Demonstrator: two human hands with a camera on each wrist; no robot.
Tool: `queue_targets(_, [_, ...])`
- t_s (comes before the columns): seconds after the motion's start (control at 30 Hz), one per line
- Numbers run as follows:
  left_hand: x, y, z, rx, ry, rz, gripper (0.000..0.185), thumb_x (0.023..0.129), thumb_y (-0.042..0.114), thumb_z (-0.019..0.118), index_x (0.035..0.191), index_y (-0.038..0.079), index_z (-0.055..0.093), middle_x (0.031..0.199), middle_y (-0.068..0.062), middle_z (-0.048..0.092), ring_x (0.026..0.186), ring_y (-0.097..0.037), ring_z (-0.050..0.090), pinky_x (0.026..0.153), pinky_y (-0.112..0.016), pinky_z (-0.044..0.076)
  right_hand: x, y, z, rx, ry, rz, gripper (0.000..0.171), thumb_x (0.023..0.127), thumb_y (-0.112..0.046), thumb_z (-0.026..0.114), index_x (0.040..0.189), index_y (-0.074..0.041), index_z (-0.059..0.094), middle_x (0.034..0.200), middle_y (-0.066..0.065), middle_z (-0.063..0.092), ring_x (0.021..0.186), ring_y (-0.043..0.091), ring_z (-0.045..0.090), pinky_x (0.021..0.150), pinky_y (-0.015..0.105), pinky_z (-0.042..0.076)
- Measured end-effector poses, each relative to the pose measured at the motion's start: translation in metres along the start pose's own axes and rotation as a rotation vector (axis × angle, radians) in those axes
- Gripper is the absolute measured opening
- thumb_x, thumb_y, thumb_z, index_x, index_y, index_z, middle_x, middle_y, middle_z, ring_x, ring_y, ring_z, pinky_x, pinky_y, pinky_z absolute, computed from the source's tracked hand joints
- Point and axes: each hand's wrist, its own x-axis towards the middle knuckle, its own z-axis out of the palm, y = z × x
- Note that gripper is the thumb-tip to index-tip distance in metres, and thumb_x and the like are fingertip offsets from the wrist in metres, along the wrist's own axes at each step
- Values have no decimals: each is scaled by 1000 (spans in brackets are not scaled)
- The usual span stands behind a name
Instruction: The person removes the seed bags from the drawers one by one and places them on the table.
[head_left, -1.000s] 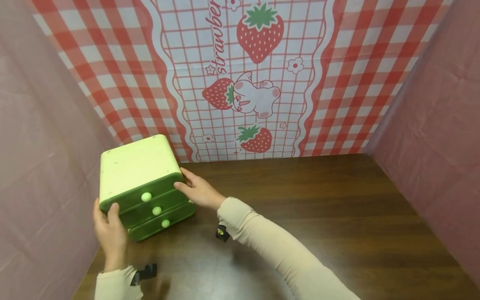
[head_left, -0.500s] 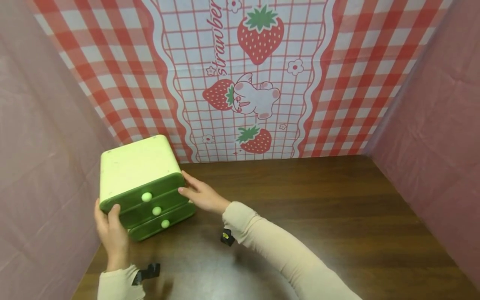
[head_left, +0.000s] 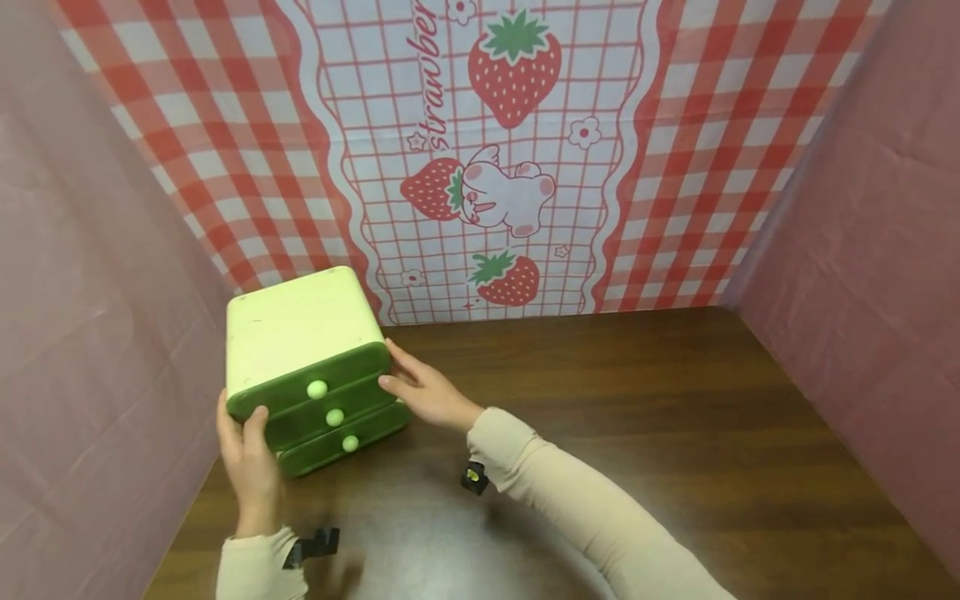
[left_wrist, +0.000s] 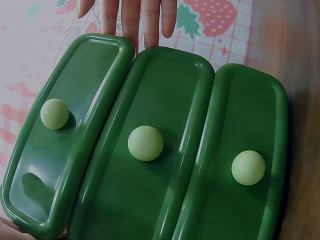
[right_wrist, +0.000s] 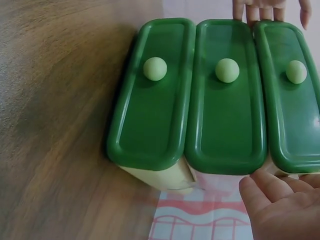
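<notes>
A small drawer cabinet [head_left: 300,329] with a pale yellow-green body stands at the back left of the dark wooden table [head_left: 637,417]. Its three dark green drawer fronts [left_wrist: 145,200] are closed, each with a pale round knob [head_left: 317,389]. My left hand [head_left: 251,458] holds the cabinet's front left corner, thumb on the top drawer front and fingers [right_wrist: 260,10] on the left side. My right hand [head_left: 427,396] presses flat against the cabinet's right side, its straight fingers [left_wrist: 131,15] showing past the drawers in the left wrist view. Its palm [right_wrist: 282,207] fills the right wrist view's lower corner.
A strawberry-and-check cloth [head_left: 495,167] hangs behind the table. Pink sheets wall in the left [head_left: 90,292] and right [head_left: 862,250] sides; the cabinet stands close to the left one. Black camera mounts [head_left: 315,546] sit at both wrists.
The cabinet has slid a little to the right along the table, with both hands still on its sides.
</notes>
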Motion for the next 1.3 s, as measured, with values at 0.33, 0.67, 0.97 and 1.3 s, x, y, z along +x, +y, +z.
queue_targets(0.33, [-9,-6,20,50,-133,4,63,103,10,41,158,11,11,165,-11,14,150,-18,19,119,-18,23,-18,14,-24,-7,92,-67,61,104,-27,49,157,-23,21,162,3,25,140,28,43,111,39,43])
queue_targets(0.67, [-13,-14,45,40,-279,-36,64,102,8,41,159,13,9,165,-9,15,149,-22,21,110,-13,34,-44,24,-51,29,194,-81,57,104,-24,49,156,-19,26,158,7,35,142,26,39,116,43,37])
queue_targets(0.97, [-18,-22,62,60,-394,-62,66,103,10,42,159,15,7,165,-4,13,150,-20,20,107,-8,34,-69,31,-71,32,273,-82,54,104,-25,49,155,-19,30,158,6,36,145,26,35,117,45,34])
queue_targets(1.3, [-27,-31,82,20,-498,-78,68,103,9,43,159,17,7,165,-5,14,145,-24,29,101,-11,43,-95,33,-92,-4,352,-96,54,104,-25,49,154,-17,32,158,7,35,144,30,37,115,50,36])
